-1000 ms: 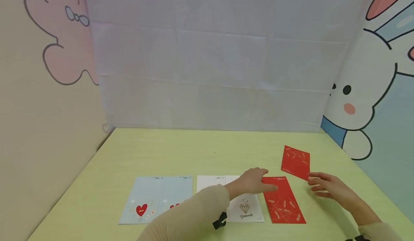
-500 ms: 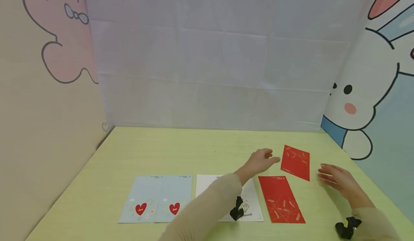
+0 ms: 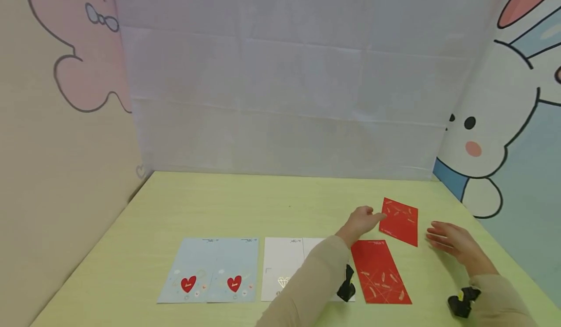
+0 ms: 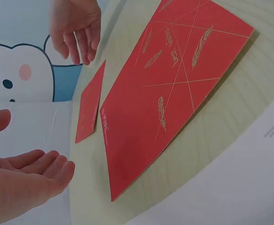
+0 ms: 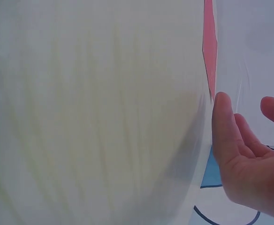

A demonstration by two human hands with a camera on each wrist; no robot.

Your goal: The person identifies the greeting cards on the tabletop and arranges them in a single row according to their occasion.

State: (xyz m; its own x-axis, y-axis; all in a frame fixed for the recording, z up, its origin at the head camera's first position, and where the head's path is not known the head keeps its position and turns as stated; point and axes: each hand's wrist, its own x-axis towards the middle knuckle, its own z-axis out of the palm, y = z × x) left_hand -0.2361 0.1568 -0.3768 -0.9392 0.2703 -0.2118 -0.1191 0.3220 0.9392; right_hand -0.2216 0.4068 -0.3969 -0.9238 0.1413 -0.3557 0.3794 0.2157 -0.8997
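Two red cards with gold feather prints lie on the right part of the table. My left hand (image 3: pixel 360 221) reaches past the near red card (image 3: pixel 382 273), its thumb overlapping the left edge of the far red card (image 3: pixel 400 222) in the head view. In the left wrist view the same hand's fingers (image 4: pixel 48 164) are extended and slightly bent, with nothing in them. To the right of the far card hovers my right hand (image 3: pixel 453 241), fingers loosely extended and holding nothing. A gap shows between it and that card.
Left of the red cards lie white cards (image 3: pixel 280 259) with a diamond print, partly covered by my left sleeve. Further left are two light blue cards (image 3: pixel 234 259) with red hearts. A white sheet (image 3: pixel 280 98) hangs behind the pale yellow-green table (image 3: pixel 219 200).
My left hand has moved from over the near red card to the left edge of the far one. My right hand has drawn slightly right, off the far card's edge. The cards stay put.
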